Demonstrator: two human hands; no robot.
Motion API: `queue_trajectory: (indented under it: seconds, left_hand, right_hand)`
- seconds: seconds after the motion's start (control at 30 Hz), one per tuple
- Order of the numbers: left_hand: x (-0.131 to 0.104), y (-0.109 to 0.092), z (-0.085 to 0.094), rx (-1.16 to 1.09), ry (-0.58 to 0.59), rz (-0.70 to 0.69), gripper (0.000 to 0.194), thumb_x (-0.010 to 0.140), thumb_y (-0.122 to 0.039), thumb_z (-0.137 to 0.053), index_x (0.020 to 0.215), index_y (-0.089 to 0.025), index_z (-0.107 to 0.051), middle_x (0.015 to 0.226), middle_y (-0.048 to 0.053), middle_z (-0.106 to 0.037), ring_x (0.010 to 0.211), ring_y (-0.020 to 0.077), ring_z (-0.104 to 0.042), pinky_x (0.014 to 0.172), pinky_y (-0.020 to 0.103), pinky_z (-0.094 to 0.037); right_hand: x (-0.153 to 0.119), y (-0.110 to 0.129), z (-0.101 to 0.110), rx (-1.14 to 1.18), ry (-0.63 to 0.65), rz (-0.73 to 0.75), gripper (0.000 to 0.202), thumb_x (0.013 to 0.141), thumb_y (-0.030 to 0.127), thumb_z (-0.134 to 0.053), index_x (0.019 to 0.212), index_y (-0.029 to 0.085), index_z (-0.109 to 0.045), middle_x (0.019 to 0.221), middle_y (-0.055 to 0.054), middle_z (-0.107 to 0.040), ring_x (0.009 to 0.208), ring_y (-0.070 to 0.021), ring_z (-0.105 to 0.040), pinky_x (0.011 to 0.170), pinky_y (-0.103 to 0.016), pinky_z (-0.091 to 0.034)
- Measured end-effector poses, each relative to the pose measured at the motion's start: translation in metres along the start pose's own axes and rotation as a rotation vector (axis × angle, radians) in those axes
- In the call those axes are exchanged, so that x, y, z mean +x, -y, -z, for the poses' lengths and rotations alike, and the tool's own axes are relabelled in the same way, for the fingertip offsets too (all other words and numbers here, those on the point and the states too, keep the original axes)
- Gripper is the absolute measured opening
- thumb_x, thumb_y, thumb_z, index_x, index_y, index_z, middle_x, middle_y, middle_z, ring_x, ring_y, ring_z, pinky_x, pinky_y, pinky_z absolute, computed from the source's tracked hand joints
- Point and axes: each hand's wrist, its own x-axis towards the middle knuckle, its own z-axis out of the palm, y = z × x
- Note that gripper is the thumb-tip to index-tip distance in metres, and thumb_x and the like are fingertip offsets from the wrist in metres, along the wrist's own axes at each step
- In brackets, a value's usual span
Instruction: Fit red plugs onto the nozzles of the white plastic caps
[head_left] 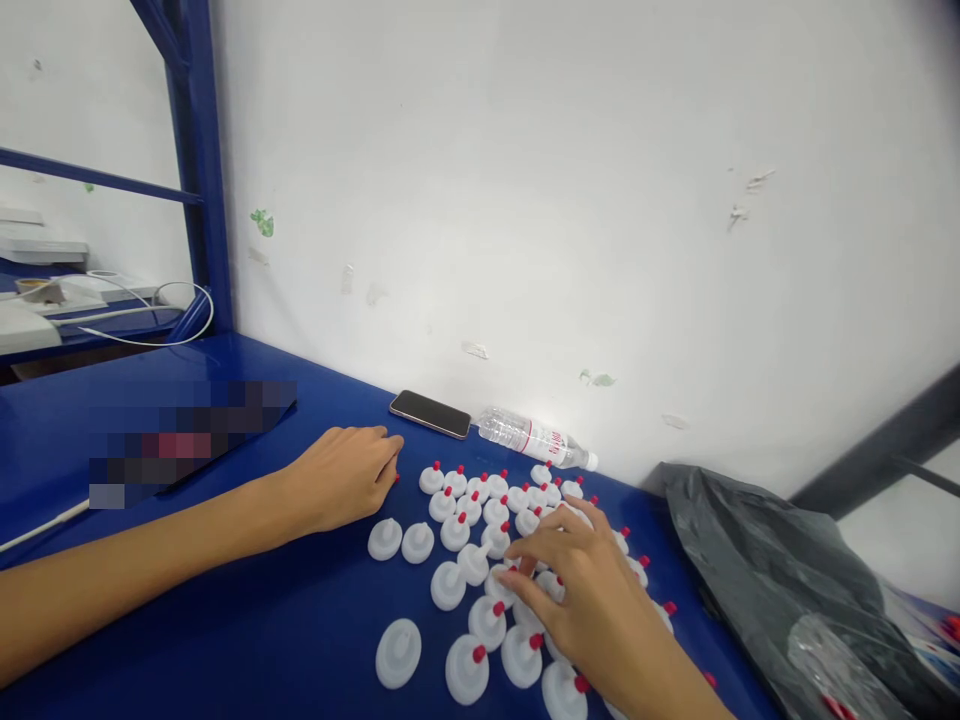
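My left hand (354,475) rests on the blue table, its fingers curled closed. A bit of red shows at its fingertips, looking like a small red tip cap (397,478); the rest is hidden. To the right my right hand (581,575) reaches over many round white nozzle lids, thumb and forefinger pinched around a red tip cap (514,571) on one lid. Most lids bear a red tip, as does a near white lid (466,670). A few have bare nozzles: a white lid (398,654) at the front, another bare lid (385,539), and one beside it.
A phone (430,413) and a clear plastic bottle (534,437) lie along the wall. A grey plastic bag (757,560) covers the right side. Left of my left arm is a blurred-out dark object (202,440) with a white cable (45,530). A blue metal frame (201,150) stands behind.
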Motion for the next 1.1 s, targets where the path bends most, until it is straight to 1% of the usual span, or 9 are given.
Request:
queue_trajectory:
  seconds: [0.1, 0.23, 0.33, 0.5, 0.67, 0.77, 0.87, 1.0, 1.1]
  left_hand:
    - [0.001, -0.001, 0.001, -0.024, -0.032, -0.011, 0.03, 0.105, -0.021, -0.038, 0.09, -0.021, -0.063, 0.093, 0.009, -0.075, 0.078, 0.0275, -0.071, 0.063, 0.038, -0.036]
    - [0.0, -0.006, 0.005, -0.047, -0.061, -0.028, 0.028, 0.105, -0.022, -0.039, 0.088, -0.022, -0.062, 0.092, 0.007, -0.073, 0.078, 0.0265, -0.071, 0.063, 0.036, -0.035]
    - [-0.001, -0.01, 0.008, -0.064, -0.088, -0.036, 0.028, 0.106, -0.023, -0.039, 0.087, -0.022, -0.061, 0.091, 0.006, -0.073, 0.078, 0.0253, -0.07, 0.064, 0.036, -0.033]
    - [-0.001, -0.008, 0.005, -0.087, -0.141, -0.065, 0.029, 0.104, -0.023, -0.038, 0.083, -0.022, -0.057, 0.085, 0.006, -0.07, 0.073, 0.0234, -0.067, 0.062, 0.036, -0.028]
    - [0.0, -0.004, -0.003, -0.142, -0.237, -0.129, 0.031, 0.104, -0.024, -0.036, 0.08, -0.022, -0.055, 0.079, 0.005, -0.067, 0.064, 0.0209, -0.06, 0.06, 0.036, -0.026]
    - [-0.002, -0.005, -0.004, -0.198, -0.306, -0.21, 0.032, 0.106, -0.026, -0.034, 0.084, -0.022, -0.057, 0.082, 0.004, -0.067, 0.066, 0.0191, -0.059, 0.061, 0.035, -0.031]
    - [-0.009, -0.011, -0.002, -0.253, -0.34, -0.342, 0.03, 0.108, -0.031, -0.035, 0.1, -0.023, -0.062, 0.09, 0.003, -0.069, 0.075, 0.0175, -0.064, 0.063, 0.033, -0.037]
    - [-0.027, -0.029, 0.0, -0.299, -0.376, -0.556, 0.029, 0.105, -0.046, -0.051, 0.125, -0.027, -0.058, 0.107, 0.002, -0.071, 0.088, 0.0181, -0.071, 0.065, 0.032, -0.041]
    - [-0.04, -0.044, -0.001, -0.304, -0.386, -0.641, 0.029, 0.105, -0.045, -0.056, 0.127, -0.026, -0.056, 0.108, 0.002, -0.071, 0.084, 0.0173, -0.072, 0.06, 0.032, -0.042]
  right_hand:
    - [0.002, 0.0, 0.0, 0.047, 0.008, 0.031, 0.034, 0.11, 0.046, -0.059, 0.088, 0.028, -0.078, 0.077, -0.001, -0.075, 0.076, -0.022, -0.072, 0.111, -0.059, -0.052]
    - [0.005, 0.009, 0.008, 0.162, 0.008, -0.069, 0.016, 0.105, 0.03, -0.069, 0.09, 0.028, -0.071, 0.082, 0.004, -0.074, 0.078, -0.0201, -0.071, 0.119, -0.063, -0.043]
    - [0.006, 0.017, 0.012, 0.225, 0.011, -0.084, 0.015, 0.105, 0.024, -0.066, 0.09, 0.027, -0.068, 0.081, 0.005, -0.071, 0.076, -0.0187, -0.068, 0.117, -0.061, -0.043]
    - [0.006, 0.023, -0.001, 0.3, 0.008, -0.076, 0.012, 0.105, 0.018, -0.066, 0.098, 0.028, -0.069, 0.084, 0.006, -0.073, 0.079, -0.0181, -0.068, 0.115, -0.058, -0.042]
    - [0.005, 0.019, -0.009, 0.189, -0.064, -0.062, 0.012, 0.105, 0.017, -0.065, 0.099, 0.026, -0.068, 0.087, 0.005, -0.074, 0.079, -0.0195, -0.067, 0.11, -0.056, -0.04]
    - [0.007, 0.019, -0.006, 0.128, -0.12, -0.026, 0.009, 0.106, 0.019, -0.065, 0.099, 0.025, -0.066, 0.091, 0.003, -0.075, 0.083, -0.0206, -0.067, 0.103, -0.049, -0.043]
    - [0.01, 0.022, -0.004, 0.109, -0.211, 0.044, 0.009, 0.107, 0.019, -0.065, 0.101, 0.024, -0.067, 0.093, 0.003, -0.076, 0.082, -0.0187, -0.067, 0.096, -0.042, -0.045]
    - [0.015, 0.035, -0.006, 0.128, -0.316, 0.141, 0.008, 0.108, 0.02, -0.064, 0.105, 0.023, -0.07, 0.093, 0.002, -0.077, 0.08, -0.0159, -0.07, 0.091, -0.038, -0.048]
    - [0.017, 0.046, -0.008, 0.157, -0.367, 0.211, 0.011, 0.109, 0.019, -0.062, 0.104, 0.022, -0.071, 0.088, 0.001, -0.077, 0.074, -0.0146, -0.069, 0.084, -0.036, -0.051]
